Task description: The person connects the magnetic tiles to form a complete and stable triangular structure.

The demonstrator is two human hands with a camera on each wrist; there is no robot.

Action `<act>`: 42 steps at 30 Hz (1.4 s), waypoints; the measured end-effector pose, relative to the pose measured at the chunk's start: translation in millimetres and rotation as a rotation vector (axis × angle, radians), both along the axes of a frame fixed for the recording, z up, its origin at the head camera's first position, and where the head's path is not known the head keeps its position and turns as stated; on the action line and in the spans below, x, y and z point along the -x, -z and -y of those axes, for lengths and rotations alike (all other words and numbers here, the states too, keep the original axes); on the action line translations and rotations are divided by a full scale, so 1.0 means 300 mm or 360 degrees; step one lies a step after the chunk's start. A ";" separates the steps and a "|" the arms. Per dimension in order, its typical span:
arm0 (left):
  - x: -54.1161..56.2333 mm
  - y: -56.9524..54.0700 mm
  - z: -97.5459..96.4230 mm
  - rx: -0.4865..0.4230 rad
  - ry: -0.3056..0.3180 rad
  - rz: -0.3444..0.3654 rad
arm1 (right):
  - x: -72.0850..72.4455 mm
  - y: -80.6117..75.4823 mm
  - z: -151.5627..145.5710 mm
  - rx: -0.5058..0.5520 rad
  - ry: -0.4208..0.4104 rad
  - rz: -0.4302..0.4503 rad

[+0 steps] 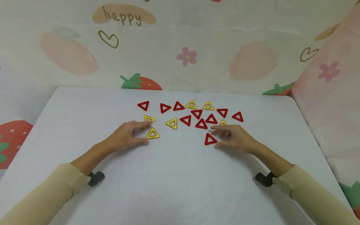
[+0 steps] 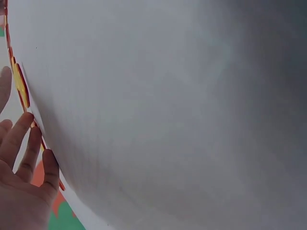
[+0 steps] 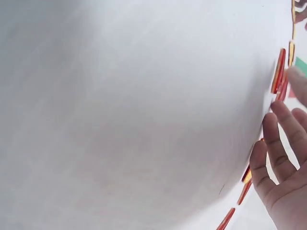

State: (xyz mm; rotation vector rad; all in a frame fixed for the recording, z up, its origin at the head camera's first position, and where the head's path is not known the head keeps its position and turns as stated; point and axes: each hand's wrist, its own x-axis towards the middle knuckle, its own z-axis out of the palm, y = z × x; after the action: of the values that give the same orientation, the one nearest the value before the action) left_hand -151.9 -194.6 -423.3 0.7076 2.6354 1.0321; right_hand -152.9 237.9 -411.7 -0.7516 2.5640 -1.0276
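Note:
My left hand [image 1: 127, 136] rests low over the white table, its fingers extended and apart. Its index fingertip touches a yellow hollow triangle [image 1: 149, 117], partly covering it. The thumb tip lies beside a second yellow triangle [image 1: 153, 137]. On the other side, my right hand [image 1: 236, 137] has loosely bent, spread fingers and grips nothing. Between its thumb and fingers, just past the tips, lies a red hollow triangle [image 1: 206, 139]. Behind its fingers a yellow triangle [image 1: 223, 122] is partly hidden. Both wrist views show the triangles edge-on, with a red one [image 3: 278, 72] near the right fingertips.
Several more red triangles and a few yellow ones lie flat in a loose band across the table's far half, such as a yellow one [image 1: 176, 123] midway between the hands. A printed cloth [image 1: 168, 37] hangs behind the table [image 1: 174, 187]. Dark wrist mounts [image 1: 96, 179] sit below the forearms.

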 end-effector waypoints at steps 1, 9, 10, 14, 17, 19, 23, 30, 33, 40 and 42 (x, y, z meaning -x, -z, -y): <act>0.001 0.000 -0.002 -0.0006 0.0003 -0.0004 | 0.001 0.001 0.003 -0.0003 -0.0006 -0.0001; 0.007 0.005 -0.022 -0.0034 0.0034 -0.0019 | 0.000 0.002 0.023 -0.0043 0.0008 -0.0029; 0.008 0.006 -0.024 -0.0038 0.0040 -0.0025 | 0.000 0.002 0.025 -0.0045 0.0014 -0.0034; 0.013 0.005 -0.032 -0.0102 0.0070 -0.0029 | 0.000 0.004 0.029 -0.0059 0.0025 -0.0058; 0.018 0.006 -0.036 -0.0140 0.0090 -0.0020 | 0.000 0.004 0.033 -0.0059 0.0026 -0.0078; 0.020 0.005 -0.039 -0.0146 0.0095 -0.0018 | 0.001 0.005 0.036 -0.0048 0.0020 -0.0096; 0.022 0.007 -0.043 -0.0161 0.0099 -0.0011 | 0.002 0.010 0.044 0.0004 0.0006 -0.0112; 0.020 0.006 -0.052 -0.0236 0.0111 0.0043 | 0.003 0.018 0.057 0.0027 0.0034 -0.0050; 0.020 0.006 -0.058 -0.0251 0.0118 0.0063 | 0.001 0.018 0.063 0.0019 0.0051 -0.0039; 0.016 0.003 -0.078 -0.0226 0.0105 0.0084 | -0.005 0.020 0.077 0.0038 0.0032 -0.0044; 0.014 0.003 -0.084 -0.0227 0.0105 0.0086 | -0.006 0.022 0.081 0.0033 0.0024 -0.0057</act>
State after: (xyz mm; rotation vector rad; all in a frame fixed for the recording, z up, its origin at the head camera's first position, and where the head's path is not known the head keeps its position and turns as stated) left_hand -156.0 -169.3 -424.3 0.7791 2.4948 1.2116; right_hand -151.0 213.7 -418.3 -0.7643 2.5968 -1.0564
